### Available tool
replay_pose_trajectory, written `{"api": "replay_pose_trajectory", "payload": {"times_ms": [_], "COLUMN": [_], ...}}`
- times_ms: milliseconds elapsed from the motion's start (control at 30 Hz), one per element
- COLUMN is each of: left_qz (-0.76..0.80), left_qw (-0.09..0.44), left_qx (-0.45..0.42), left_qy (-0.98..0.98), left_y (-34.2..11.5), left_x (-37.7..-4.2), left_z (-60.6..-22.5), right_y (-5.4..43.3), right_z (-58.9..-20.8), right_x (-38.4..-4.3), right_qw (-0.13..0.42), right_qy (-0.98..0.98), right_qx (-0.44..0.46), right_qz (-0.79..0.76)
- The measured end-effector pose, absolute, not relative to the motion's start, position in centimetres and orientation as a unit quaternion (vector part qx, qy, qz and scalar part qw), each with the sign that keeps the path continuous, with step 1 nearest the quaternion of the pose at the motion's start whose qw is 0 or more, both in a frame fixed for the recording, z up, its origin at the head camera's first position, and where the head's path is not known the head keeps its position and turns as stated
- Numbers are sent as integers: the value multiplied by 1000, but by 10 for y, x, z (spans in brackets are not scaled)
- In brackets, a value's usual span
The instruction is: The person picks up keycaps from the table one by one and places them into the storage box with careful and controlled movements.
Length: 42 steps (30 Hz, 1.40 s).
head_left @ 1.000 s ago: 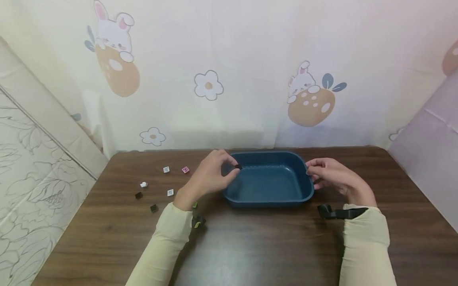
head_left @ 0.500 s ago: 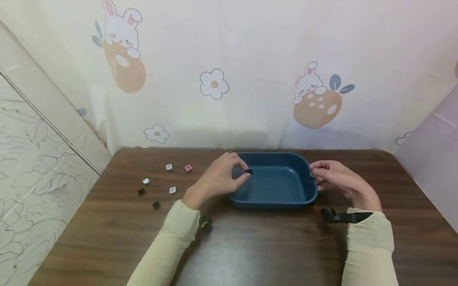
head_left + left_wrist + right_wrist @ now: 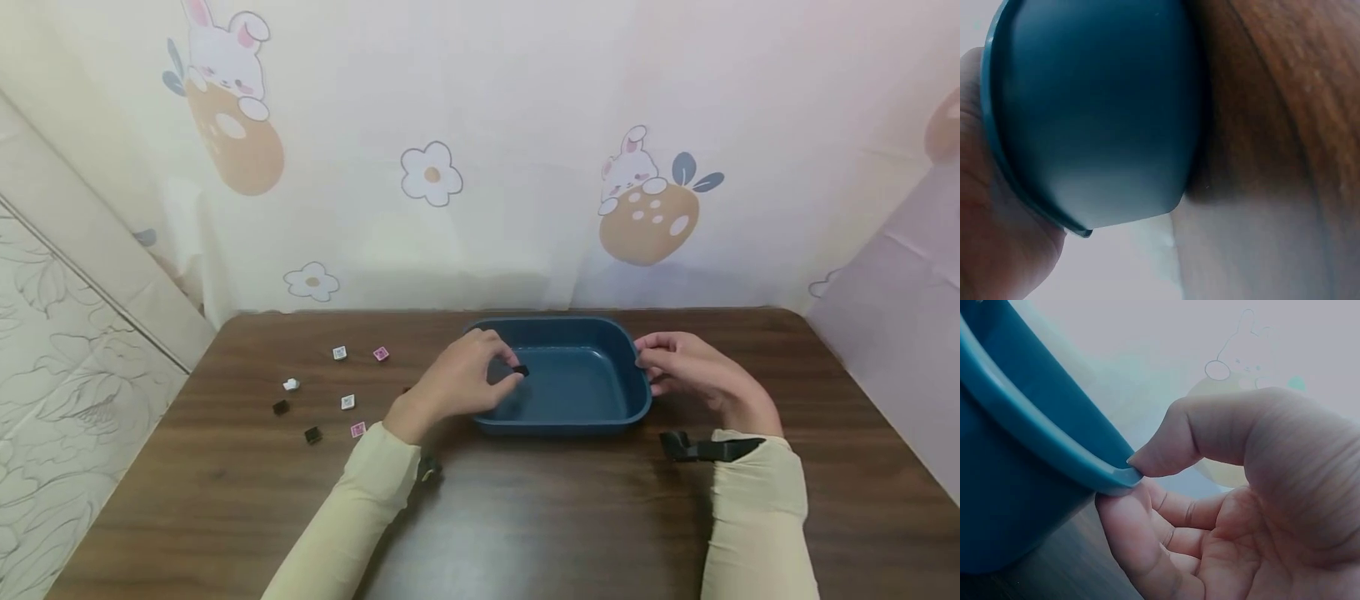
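Note:
A deep-blue rectangular basin (image 3: 558, 427) stands on the table. Over its left part my left hand (image 3: 461, 379) pinches a small black square piece (image 3: 521, 371) between thumb and fingers. In the left wrist view, the basin's outer wall (image 3: 1097, 119) fills much of the picture and the black piece is out of sight. At the opposite end, my right hand (image 3: 693, 371) grips the basin's rim. Its thumb lies on top of the rim (image 3: 1104, 478) and its index finger underneath, as the right wrist view shows.
Left of the basin lie several small square pieces: white ones (image 3: 348, 402), pink ones (image 3: 381, 354) and black ones (image 3: 312, 435). A small white lump (image 3: 291, 384) sits among them. A patterned curtain (image 3: 510, 167) hangs behind the table's back edge.
My left hand has carried the black piece a little to the right and toward me, farther over the basin. My right hand keeps its hold on the rim. The head view has shifted slightly.

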<state>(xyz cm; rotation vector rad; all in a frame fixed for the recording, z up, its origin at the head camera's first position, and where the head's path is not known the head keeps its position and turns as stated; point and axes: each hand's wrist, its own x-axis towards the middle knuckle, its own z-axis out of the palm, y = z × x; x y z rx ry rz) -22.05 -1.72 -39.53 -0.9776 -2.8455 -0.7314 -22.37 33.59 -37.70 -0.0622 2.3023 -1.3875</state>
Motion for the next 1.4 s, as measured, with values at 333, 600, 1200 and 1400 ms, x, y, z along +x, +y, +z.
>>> {"api": "replay_pose_trajectory", "payload": {"times_ms": [333, 600, 1200, 1400], "left_qz": [-216, -213, -217, -221], "left_qw": [25, 24, 12, 15], "left_qx": [-305, -308, -315, -316], "left_qy": [-927, -927, -924, -923], "left_y": [-21, -18, -16, -18], "left_x": [-220, -223, -219, -219], "left_z": [-398, -397, -399, -399], "right_y": [329, 332, 336, 334], "right_z": [-377, -375, -377, -377], "right_x": [-228, -229, -227, -227], "right_qw": [221, 219, 225, 229], "right_qy": [838, 842, 840, 839], "right_qx": [-27, -21, -21, -21], "right_qz": [-499, -493, -494, -494]}}
